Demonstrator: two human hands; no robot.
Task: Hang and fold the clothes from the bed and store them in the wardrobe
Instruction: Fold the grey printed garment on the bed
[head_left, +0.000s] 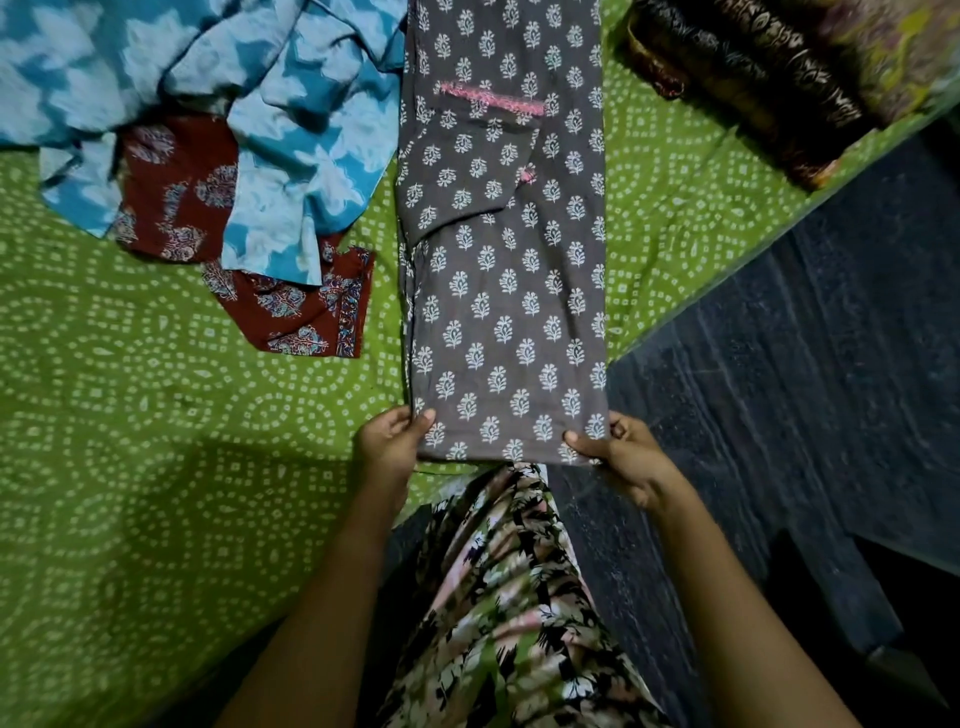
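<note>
Pinching the near corners of the grey garment (504, 270), left hand (387, 444) and right hand (623, 457) hold it.

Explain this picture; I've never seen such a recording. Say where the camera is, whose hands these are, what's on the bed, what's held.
No machine here: a person wears one camera on the head, looking down at their own arms. The left hand and right hand each pinch a near corner of a long grey garment stretched over the green bedsheet. Left of it lie a crumpled blue cloth and, partly under that, a maroon cloth. Dark folded fabrics sit at far right.
</note>
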